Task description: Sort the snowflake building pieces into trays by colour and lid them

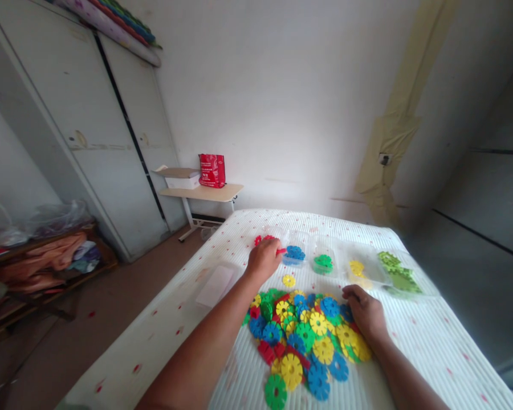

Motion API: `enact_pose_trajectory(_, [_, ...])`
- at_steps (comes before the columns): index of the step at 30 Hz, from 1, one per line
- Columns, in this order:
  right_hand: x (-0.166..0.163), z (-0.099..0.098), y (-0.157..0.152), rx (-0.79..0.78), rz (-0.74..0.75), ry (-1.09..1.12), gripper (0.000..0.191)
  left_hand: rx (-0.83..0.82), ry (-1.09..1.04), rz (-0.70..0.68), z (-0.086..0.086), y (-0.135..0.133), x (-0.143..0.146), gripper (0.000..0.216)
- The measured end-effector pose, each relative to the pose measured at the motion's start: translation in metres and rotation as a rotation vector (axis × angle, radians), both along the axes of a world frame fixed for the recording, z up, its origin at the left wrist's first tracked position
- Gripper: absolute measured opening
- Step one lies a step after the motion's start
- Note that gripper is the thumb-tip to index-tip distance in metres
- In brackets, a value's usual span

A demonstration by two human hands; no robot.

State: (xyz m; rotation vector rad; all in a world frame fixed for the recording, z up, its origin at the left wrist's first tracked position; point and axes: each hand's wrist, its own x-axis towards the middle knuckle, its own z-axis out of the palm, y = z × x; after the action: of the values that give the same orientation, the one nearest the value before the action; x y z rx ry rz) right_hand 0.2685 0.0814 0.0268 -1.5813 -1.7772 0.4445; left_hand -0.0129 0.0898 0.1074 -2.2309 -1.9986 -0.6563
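Right hand (365,313) borders the disc pile (305,333), open cover (431,336) stretching rightward.

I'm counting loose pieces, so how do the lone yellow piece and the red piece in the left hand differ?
The yellow piece lies flat on the cover; the red piece is gripped in the left hand. The yellow piece shows a round face, the red piece only a thin strip. Both are outside the pile.

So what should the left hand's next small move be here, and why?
Probably shift the red piece slightly back and let it drop with the red discs. The left hand grips it close to them, and the neighbouring groups look sorted by colour: blue discs, then green discs.
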Motion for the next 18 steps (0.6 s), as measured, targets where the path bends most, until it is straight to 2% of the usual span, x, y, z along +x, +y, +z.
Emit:
enact_pose_trajectory(3, [0.000, 0.000, 0.000, 0.001, -0.012, 0.001, 0.027, 0.061, -0.073, 0.151, 0.020, 0.020, -0.012, 0.015])
enact_pose_trajectory(6, [0.002, -0.003, 0.002, 0.001, -0.009, 0.009, 0.027, 0.037, -0.093, 0.186, 0.026, 0.028, -0.018, 0.022])
enact_pose_trajectory(9, [0.003, -0.006, 0.003, 0.006, -0.004, 0.013, 0.028, -0.033, -0.099, 0.135, 0.016, 0.019, -0.015, 0.022])
enact_pose_trajectory(15, [0.003, -0.010, 0.005, 0.035, -0.002, 0.025, 0.027, -0.311, -0.092, -0.018, -0.016, -0.025, 0.002, 0.015])
enact_pose_trajectory(18, [0.003, -0.011, 0.005, 0.040, -0.007, 0.018, 0.027, -0.408, -0.081, -0.064, -0.027, -0.037, 0.009, 0.014])
